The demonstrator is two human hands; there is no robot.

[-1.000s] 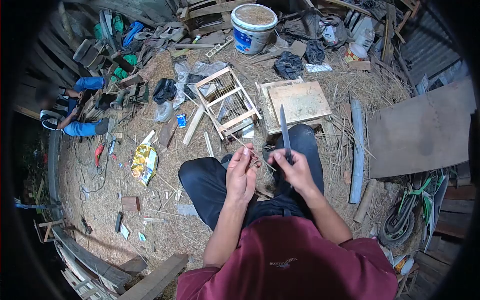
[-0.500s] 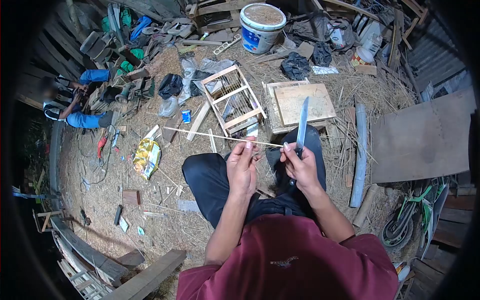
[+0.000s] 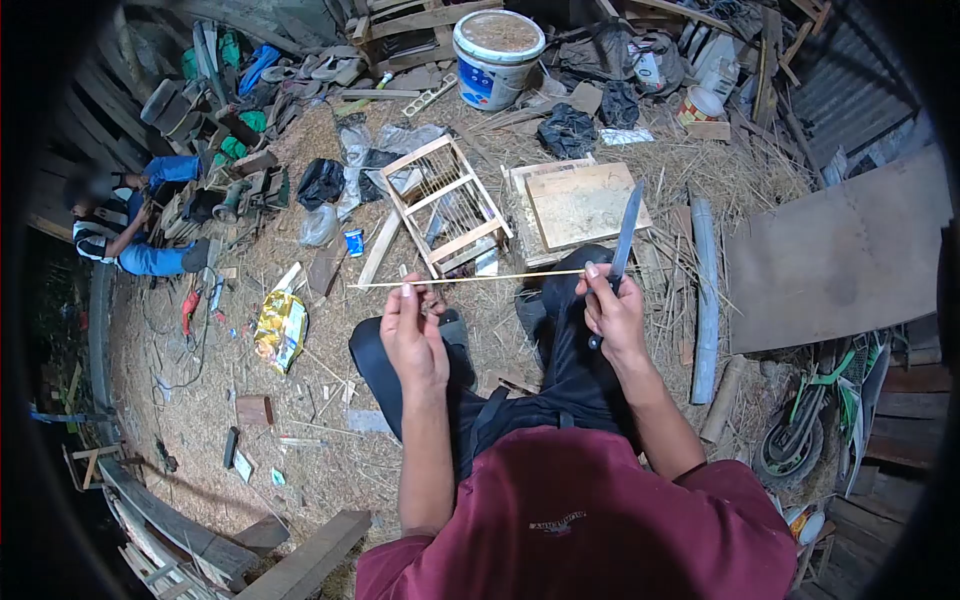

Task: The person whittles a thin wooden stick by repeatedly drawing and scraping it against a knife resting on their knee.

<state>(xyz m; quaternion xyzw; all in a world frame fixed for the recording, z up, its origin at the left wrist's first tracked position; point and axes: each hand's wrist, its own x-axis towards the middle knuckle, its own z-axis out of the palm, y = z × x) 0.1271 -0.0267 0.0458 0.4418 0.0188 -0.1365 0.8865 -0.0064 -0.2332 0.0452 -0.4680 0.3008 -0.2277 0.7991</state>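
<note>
A thin, pale stick (image 3: 490, 278) runs nearly level between my two hands, above my knees. My left hand (image 3: 414, 345) is closed near the stick's left end, with thumb and fingers pinching it. My right hand (image 3: 612, 312) pinches the other end and also grips the dark handle of a knife (image 3: 627, 232). The knife's blade points up and away from me. Just beyond the stick, a wooden frame with thin bars (image 3: 446, 205) lies tilted on the ground. To its right is a flat wooden board (image 3: 585, 205) on a low wooden box.
Straw and shavings cover the ground. A white-blue bucket (image 3: 498, 62) stands at the back. Another person (image 3: 135, 225) sits at the far left. A gold wrapper (image 3: 281, 330) lies left, and a grey pole (image 3: 706, 300) and large panel (image 3: 840, 255) lie right.
My left hand has slid leftward along the stick, away from my right hand, towards its far end. The stick is now closer to level. The knife stays in my right hand, tilted more to the right.
</note>
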